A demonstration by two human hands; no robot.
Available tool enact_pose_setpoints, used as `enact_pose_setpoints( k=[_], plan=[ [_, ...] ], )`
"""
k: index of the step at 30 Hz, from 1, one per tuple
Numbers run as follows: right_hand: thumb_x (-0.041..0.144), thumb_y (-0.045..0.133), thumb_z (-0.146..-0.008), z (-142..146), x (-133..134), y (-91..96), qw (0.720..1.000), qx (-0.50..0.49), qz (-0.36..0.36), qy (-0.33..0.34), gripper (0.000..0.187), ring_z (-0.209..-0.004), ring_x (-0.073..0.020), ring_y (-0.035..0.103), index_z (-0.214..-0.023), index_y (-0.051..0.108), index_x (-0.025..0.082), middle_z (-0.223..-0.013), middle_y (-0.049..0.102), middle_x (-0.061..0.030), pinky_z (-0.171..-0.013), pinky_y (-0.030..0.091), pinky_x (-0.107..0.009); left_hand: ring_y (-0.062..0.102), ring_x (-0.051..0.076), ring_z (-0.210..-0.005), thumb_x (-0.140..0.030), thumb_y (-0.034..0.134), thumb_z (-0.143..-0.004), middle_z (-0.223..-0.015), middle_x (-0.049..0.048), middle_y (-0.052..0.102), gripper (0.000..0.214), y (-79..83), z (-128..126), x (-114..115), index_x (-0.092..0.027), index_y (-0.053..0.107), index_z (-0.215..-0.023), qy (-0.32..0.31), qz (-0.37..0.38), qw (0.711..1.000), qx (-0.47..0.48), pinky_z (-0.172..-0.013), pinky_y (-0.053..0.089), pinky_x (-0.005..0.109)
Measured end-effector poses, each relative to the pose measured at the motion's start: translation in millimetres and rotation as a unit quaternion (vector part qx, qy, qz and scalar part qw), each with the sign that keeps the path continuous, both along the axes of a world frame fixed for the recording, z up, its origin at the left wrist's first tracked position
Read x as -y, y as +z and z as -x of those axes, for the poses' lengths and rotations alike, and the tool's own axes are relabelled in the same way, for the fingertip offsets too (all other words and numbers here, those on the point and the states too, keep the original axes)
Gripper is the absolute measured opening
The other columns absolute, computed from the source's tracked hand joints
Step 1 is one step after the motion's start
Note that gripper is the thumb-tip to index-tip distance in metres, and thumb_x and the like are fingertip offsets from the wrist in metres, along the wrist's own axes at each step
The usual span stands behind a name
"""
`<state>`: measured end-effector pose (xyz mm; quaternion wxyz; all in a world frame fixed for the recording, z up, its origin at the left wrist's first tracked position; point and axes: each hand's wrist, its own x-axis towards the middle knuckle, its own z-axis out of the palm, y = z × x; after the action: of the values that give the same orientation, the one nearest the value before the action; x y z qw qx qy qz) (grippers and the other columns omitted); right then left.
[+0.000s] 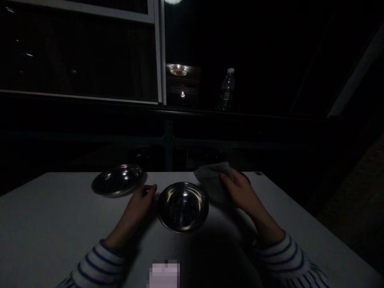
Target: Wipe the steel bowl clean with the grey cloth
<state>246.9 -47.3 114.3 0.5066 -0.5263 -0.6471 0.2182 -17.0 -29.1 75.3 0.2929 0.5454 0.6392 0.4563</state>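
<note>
A shiny metal bowl point(183, 208) sits in the middle of the white table. Just left of its rim is my left hand point(142, 202), loosely curled, with a gap between thumb and fingers and nothing visible in it. Beyond that hand, to the left, lies a shallow metal dish point(117, 180), close to my fingers; whether they touch is hard to see. My right hand point(241, 190) grips a grey cloth point(216, 184), pinched between thumb and fingers, to the right of the bowl. The cloth hangs down towards the tabletop.
The white table point(69, 232) runs to a far edge just behind the dish. A plastic bottle point(227, 90) stands on a dark ledge past it, near a window frame point(160, 52). A pixelated pinkish patch point(164, 276) shows at the near edge. The room is dim.
</note>
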Motion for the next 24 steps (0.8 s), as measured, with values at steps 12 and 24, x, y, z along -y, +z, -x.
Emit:
enact_pose_setpoints(
  k=[12,24],
  plan=[
    [0.023,0.035,-0.086,21.5,0.2,-13.8,0.970,0.229,-0.017,-0.083,0.027,-0.087,-0.0206,0.059,-0.102,0.056,0.017,-0.094,0.064,-0.0061,-0.077,0.043,-0.032,0.045,0.010,-0.035,-0.043,0.046,-0.075,-0.043,-0.0051,0.050,0.045,-63.4,-10.3,17.4,-0.013,0.052,-0.108,-0.076,0.089,0.970,0.215,-0.034,0.032,0.018],
    [0.018,0.040,-0.082,108.5,-30.2,-61.9,0.915,0.379,0.116,0.073,0.028,-0.095,-0.0228,0.057,-0.104,0.056,0.012,-0.104,0.060,-0.0136,-0.081,0.040,-0.032,0.063,0.018,-0.069,-0.034,0.048,-0.073,-0.075,0.0067,0.069,0.036,-71.5,-9.4,14.5,-0.011,0.063,-0.096,-0.090,-0.010,0.956,0.280,-0.069,0.049,0.030]
  ],
)
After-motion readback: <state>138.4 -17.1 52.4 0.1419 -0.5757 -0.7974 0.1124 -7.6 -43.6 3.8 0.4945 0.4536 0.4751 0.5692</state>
